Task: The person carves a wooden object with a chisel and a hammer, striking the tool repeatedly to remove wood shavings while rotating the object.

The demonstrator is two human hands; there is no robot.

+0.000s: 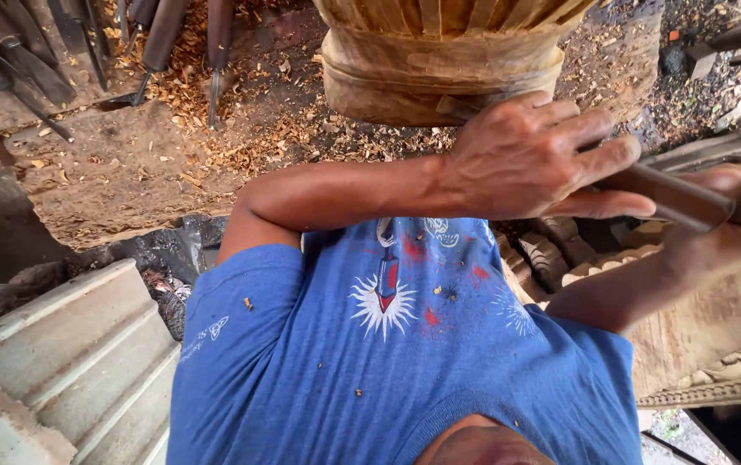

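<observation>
My left hand (536, 157) reaches across my chest, its fingers curled over a dark wooden tool handle (676, 196). My right hand (736, 200) is at the frame's right edge, blurred and closed around the far end of the same handle. The tool's tip is hidden. Just above the hands stands a large round carved wooden piece (439, 65) with ribbed sides. A pale carved wooden panel (706, 344) with leaf relief lies under my right forearm. My blue printed shirt (387, 362) fills the lower middle.
Several chisels (159, 43) with dark handles lie on the dirt at upper left among wood shavings (241, 129). A grey corrugated sheet (69, 362) sits at lower left. Wooden strips (715, 146) lie at right.
</observation>
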